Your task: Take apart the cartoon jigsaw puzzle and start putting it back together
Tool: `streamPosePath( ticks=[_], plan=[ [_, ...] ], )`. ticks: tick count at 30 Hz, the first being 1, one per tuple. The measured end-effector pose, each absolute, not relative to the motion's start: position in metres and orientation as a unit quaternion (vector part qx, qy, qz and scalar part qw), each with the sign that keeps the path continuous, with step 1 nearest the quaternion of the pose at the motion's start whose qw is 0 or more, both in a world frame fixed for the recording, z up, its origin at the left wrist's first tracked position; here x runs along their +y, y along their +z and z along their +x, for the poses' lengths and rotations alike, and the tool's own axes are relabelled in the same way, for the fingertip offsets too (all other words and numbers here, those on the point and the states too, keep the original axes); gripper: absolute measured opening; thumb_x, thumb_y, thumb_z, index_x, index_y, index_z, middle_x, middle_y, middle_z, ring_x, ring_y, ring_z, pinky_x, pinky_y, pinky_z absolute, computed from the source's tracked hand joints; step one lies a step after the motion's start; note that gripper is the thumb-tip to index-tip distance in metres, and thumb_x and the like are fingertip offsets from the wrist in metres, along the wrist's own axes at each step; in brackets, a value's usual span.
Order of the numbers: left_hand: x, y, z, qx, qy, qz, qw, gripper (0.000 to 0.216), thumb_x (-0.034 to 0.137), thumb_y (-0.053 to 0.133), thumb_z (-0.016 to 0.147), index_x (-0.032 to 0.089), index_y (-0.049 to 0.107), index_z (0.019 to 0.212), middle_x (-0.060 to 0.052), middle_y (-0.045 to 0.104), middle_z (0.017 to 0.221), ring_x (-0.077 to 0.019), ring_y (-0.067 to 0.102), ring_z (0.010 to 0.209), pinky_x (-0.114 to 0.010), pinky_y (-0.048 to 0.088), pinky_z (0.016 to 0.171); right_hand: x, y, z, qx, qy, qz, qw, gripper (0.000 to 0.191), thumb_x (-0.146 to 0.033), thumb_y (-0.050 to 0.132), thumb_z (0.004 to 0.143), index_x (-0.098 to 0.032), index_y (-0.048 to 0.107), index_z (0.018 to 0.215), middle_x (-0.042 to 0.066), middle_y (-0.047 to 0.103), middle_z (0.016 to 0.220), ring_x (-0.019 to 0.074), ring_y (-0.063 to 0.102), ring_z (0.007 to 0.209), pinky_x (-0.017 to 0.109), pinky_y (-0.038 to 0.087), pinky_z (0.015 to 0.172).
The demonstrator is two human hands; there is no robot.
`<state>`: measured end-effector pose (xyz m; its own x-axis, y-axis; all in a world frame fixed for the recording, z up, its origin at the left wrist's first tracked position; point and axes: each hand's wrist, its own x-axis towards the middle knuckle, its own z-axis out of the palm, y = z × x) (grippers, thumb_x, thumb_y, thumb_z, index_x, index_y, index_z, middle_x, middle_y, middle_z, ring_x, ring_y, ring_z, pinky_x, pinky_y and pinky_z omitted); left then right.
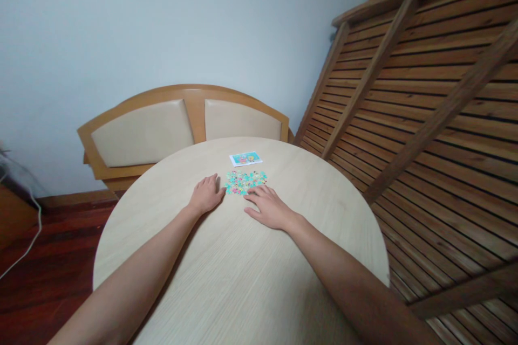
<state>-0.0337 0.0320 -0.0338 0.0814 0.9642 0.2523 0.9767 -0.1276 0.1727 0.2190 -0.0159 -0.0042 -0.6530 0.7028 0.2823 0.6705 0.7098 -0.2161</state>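
A loose patch of small jigsaw puzzle pieces [242,181], mostly turquoise with bits of pink, yellow and white, lies spread on the round table [226,275]. Just behind it is a printed picture card [246,159] in turquoise, showing pink and yellow figures. My left hand [206,194] rests at the left edge of the pieces, fingers stretched out and thumb toward them. On the near right side, my right hand [267,207] is open, its fingertips at the edge of the pieces and its thumb apart. Neither hand holds anything that I can see.
Beyond the table, a wooden headboard [195,113] with cream padded panels leans by the pale wall [170,21]. A large slatted wooden frame [404,108] stands tilted along the right side. At the left, a white cable [39,221] hangs down to the dark red floor [52,269].
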Motion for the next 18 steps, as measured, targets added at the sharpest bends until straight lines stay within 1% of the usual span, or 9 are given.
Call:
streamPosePath(
  ticks=[3,5,7,10,14,16,18],
  plan=[
    [0.030,-0.032,-0.035,-0.647,-0.164,-0.744,0.006,0.065,0.049,0.041,0.094,0.006,0.041,0.143,-0.021,0.050,0.146,-0.0301,0.049,0.134,-0.039,0.036,0.111,-0.012,-0.006,0.222,-0.912,0.059,-0.367,0.171,0.044,-0.044,0.052,0.097,-0.020,0.059,0.133,0.012,0.056,0.137,0.0267,0.045,0.127,0.044,0.035,0.109],
    [0.029,-0.032,-0.036,-0.640,-0.165,-0.750,0.001,0.069,0.050,0.044,0.092,0.005,0.041,0.144,-0.022,0.049,0.146,-0.0311,0.048,0.134,-0.040,0.035,0.112,-0.009,-0.005,0.228,-0.913,0.067,-0.365,0.171,0.046,-0.046,0.052,0.096,-0.021,0.058,0.135,0.012,0.055,0.138,0.0272,0.045,0.128,0.044,0.036,0.109],
    [0.029,-0.033,-0.036,-0.638,-0.161,-0.753,0.007,0.072,0.051,0.048,0.090,0.004,0.041,0.143,-0.022,0.049,0.146,-0.0324,0.047,0.135,-0.040,0.035,0.112,-0.005,-0.005,0.236,-0.911,0.070,-0.368,0.172,0.047,-0.047,0.054,0.095,-0.022,0.060,0.134,0.012,0.055,0.138,0.0279,0.045,0.128,0.045,0.037,0.109],
    [0.028,-0.032,-0.032,-0.648,-0.160,-0.744,0.017,0.072,0.054,0.050,0.089,0.006,0.043,0.142,-0.021,0.051,0.145,-0.0317,0.048,0.134,-0.039,0.035,0.112,0.002,-0.006,0.247,-0.912,0.078,-0.365,0.167,0.046,-0.049,0.055,0.093,-0.023,0.064,0.130,0.012,0.056,0.137,0.0288,0.045,0.129,0.046,0.036,0.110],
    [0.029,-0.030,-0.027,-0.659,-0.153,-0.735,0.030,0.069,0.058,0.047,0.091,0.010,0.044,0.141,-0.019,0.051,0.145,-0.0309,0.049,0.132,-0.040,0.035,0.111,0.011,-0.009,0.258,-0.916,0.088,-0.355,0.162,0.053,-0.051,0.053,0.093,-0.023,0.058,0.139,0.012,0.052,0.145,0.0292,0.041,0.136,0.046,0.033,0.114],
    [0.030,-0.030,-0.031,-0.657,-0.147,-0.739,0.026,0.063,0.056,0.042,0.094,0.012,0.047,0.139,-0.018,0.051,0.145,-0.0298,0.048,0.134,-0.039,0.035,0.112,0.017,-0.010,0.266,-0.905,0.081,-0.380,0.174,0.055,-0.049,0.049,0.096,-0.020,0.054,0.142,0.012,0.049,0.149,0.0274,0.040,0.138,0.044,0.031,0.116],
    [0.031,-0.031,-0.039,-0.656,-0.134,-0.743,0.018,0.055,0.050,0.035,0.097,0.014,0.052,0.135,-0.016,0.051,0.145,-0.0286,0.046,0.135,-0.040,0.034,0.113,0.023,-0.013,0.278,-0.879,0.067,-0.435,0.182,0.054,-0.043,0.042,0.099,-0.015,0.050,0.145,0.014,0.048,0.150,0.0249,0.039,0.140,0.041,0.028,0.119]
  ],
)
